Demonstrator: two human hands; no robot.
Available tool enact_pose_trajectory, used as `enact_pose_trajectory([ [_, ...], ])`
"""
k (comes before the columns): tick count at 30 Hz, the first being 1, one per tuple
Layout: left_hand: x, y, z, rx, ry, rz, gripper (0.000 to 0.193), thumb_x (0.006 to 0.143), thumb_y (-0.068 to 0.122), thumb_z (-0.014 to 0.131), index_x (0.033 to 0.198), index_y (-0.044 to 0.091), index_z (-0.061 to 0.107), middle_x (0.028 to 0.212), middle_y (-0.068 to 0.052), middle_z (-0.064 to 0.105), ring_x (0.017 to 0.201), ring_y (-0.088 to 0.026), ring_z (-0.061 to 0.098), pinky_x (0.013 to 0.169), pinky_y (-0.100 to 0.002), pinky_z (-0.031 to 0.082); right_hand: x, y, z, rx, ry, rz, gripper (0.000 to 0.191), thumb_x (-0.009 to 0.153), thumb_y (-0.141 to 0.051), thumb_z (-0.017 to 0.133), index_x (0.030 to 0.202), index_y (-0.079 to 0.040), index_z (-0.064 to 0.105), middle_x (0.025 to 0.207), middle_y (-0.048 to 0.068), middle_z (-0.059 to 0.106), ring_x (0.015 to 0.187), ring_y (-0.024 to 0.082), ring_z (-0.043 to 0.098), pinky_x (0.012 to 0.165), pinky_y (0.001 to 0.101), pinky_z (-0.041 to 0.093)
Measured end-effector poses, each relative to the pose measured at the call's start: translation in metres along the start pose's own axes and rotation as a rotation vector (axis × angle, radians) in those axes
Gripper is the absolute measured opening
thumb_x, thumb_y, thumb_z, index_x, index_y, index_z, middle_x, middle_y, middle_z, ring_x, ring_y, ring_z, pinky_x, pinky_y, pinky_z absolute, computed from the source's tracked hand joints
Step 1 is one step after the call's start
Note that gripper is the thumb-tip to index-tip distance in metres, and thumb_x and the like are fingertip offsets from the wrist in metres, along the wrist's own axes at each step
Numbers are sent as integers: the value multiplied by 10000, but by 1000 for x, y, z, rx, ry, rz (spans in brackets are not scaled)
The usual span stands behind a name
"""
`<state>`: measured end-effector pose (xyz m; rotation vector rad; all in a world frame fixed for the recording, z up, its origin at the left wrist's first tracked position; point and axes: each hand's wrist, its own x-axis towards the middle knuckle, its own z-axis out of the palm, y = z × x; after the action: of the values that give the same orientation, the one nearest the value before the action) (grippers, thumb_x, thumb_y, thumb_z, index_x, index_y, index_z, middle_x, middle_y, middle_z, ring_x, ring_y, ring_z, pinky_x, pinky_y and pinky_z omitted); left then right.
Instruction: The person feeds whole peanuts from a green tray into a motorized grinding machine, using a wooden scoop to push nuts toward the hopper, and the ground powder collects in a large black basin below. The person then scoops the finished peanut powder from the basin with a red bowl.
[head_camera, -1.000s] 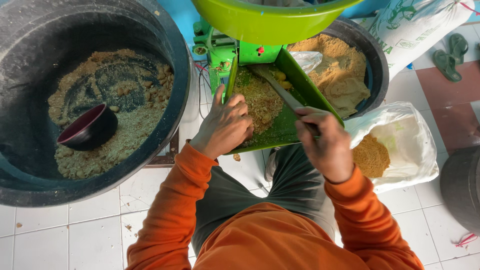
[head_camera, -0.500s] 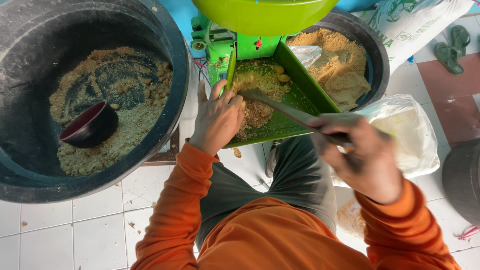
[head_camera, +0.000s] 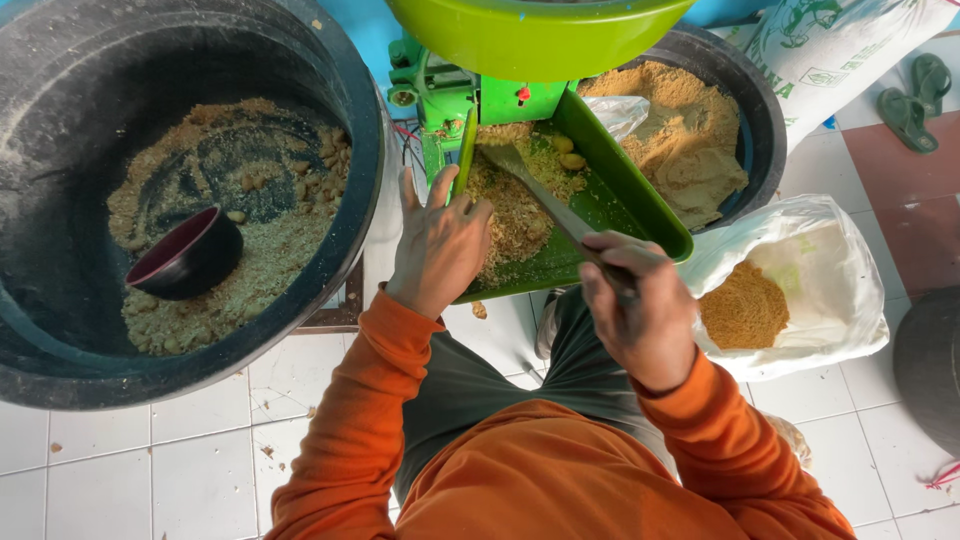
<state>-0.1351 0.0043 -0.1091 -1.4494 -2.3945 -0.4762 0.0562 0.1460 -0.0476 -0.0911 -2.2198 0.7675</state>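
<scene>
Two hands work at a green tray (head_camera: 640, 205) under a green machine. The left hand (head_camera: 440, 245) rests open on the tray's near edge, fingers touching the yellow-brown meal (head_camera: 510, 215). The right hand (head_camera: 640, 310) is clamped on a scraper (head_camera: 545, 195) whose blade lies in the meal, just beyond both hands.

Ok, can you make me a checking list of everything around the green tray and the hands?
Surface: white tiled floor, crumbs scattered.
Job's things: green tray holding crumbly yellow-brown meal; flat tool lying across it.
Clutter: black tub with dark bowl; second tub; open white bag.
Hands: left hand on the tray's edge; right hand gripping the tool.
Cables: thin wires beside the machine.
Surroundings: green sandals, printed sack.
</scene>
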Motion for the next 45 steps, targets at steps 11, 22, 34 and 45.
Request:
enact_pose_trajectory([
  [11,-4,1,-2,-22,-1,-13,78,958,153,671,963,81,700,910,-124,745,1347,-336,560,1176,-706,238,3,11,14,-81,-41,-62,251,967,17,723,1115,0,521,1183,174,704,998,326,737,819,356,601],
  [22,26,-14,16,-35,39,7,425,879,36,653,1297,44,730,960,-94,710,1298,-378,541,1153,-769,147,-32,5,-74,72,164,111,226,1051,55,658,1115,2,447,1131,222,720,940,182,729,772,238,576],
  [34,4,-2,2,48,-106,18,69,816,84,683,841,96,746,983,-113,714,1365,-434,475,1091,-852,64,-9,-2,-5,-63,-25,-91,251,946,22,735,1085,1,527,1149,157,704,917,286,740,778,343,602],
  [45,1,0,1,-47,-73,-51,139,881,97,676,975,93,778,978,-98,727,1361,-399,499,1132,-802,158,-8,-7,-27,-6,78,80,220,1021,40,703,1129,3,514,1174,149,727,836,179,732,738,287,593],
])
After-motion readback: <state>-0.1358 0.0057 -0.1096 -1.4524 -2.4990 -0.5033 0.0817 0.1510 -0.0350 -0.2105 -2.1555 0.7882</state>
